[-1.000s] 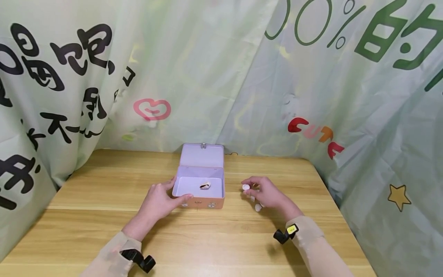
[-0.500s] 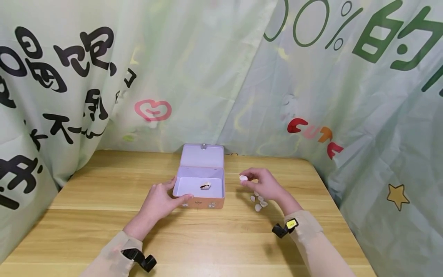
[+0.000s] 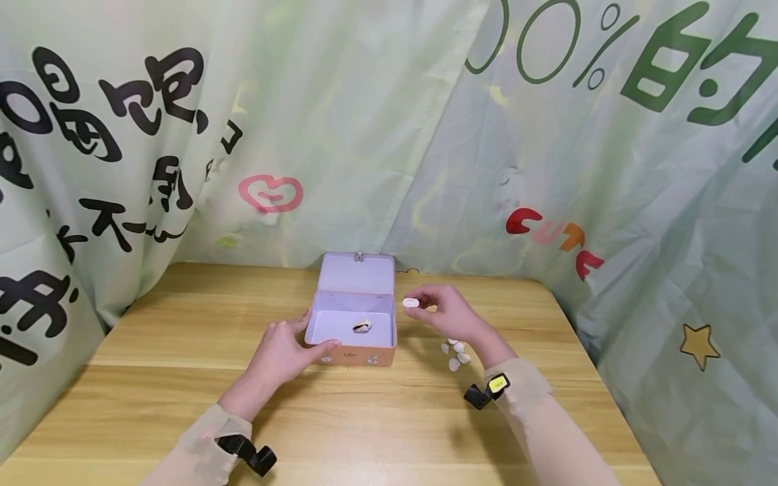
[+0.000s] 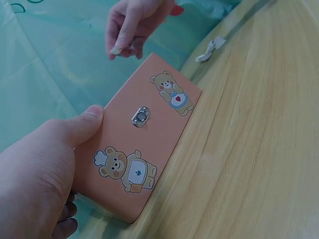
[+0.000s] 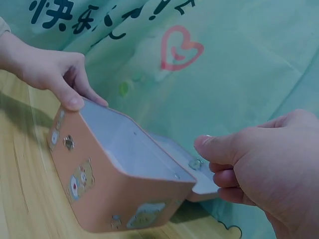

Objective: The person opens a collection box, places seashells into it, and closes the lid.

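Note:
A small tin box (image 3: 381, 356), orange outside with bear pictures and lilac inside, stands on the table with its lid (image 3: 357, 273) tipped back. My left hand (image 3: 276, 356) grips its left end, thumb on the front wall (image 4: 142, 149) and fingers round the side. A small white-and-brown piece (image 3: 362, 326) lies inside. Just right of the box, raised above the table, my right hand (image 3: 451, 316) pinches a small white, shell-like piece (image 3: 410, 303) between thumb and fingers; in the right wrist view the hand mostly hides it. Below that hand lie several similar white pieces (image 3: 459, 347).
The wooden table (image 3: 358, 425) ends at a printed curtain (image 3: 340, 135), which hangs close behind the box and along both sides. A black wrist camera is strapped to each sleeve. The open lid reaches back almost to the curtain.
My right hand has lifted the white piece up from the pile and carried it left, nearer the box. The remaining white pieces have come into sight. My left hand still holds the box.

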The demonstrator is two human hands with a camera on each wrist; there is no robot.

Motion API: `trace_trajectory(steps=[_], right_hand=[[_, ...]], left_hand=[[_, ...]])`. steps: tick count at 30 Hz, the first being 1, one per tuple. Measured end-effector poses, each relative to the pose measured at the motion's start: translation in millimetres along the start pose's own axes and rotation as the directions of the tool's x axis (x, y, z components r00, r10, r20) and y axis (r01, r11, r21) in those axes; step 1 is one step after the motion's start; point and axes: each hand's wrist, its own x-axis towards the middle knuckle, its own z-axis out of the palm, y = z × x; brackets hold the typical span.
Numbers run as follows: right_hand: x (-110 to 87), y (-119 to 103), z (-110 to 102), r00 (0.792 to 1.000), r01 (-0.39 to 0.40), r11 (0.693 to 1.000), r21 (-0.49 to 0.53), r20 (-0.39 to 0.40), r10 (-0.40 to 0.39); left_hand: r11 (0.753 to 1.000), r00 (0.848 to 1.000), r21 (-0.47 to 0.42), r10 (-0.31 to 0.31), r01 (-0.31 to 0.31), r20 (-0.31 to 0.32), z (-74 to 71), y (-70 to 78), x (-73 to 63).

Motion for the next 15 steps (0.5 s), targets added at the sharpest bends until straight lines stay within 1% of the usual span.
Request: trace_trajectory(steps=[5, 10, 15], right_hand=[[9.2, -5, 6, 0.999, 0.05, 0.998, 0.041, 0.005, -0.05], [16.1, -10, 12, 0.998, 0.067, 0.997, 0.037, 0.006, -0.067], [23.3, -15, 17, 0.996, 0.091, 0.994, 0.053, 0.013, -0.091]], left_hand=[[1.0, 1.0, -0.007, 0.011, -0.011, -0.007, 1.5, -0.9, -0.1], [1.0, 1.0, 0.012, 0.021, -0.021, -0.02, 2.2, -1.5, -0.3], [1.0, 1.0, 0.013, 0.014, -0.014, -0.018, 1.7, -2.0, 0.2]])
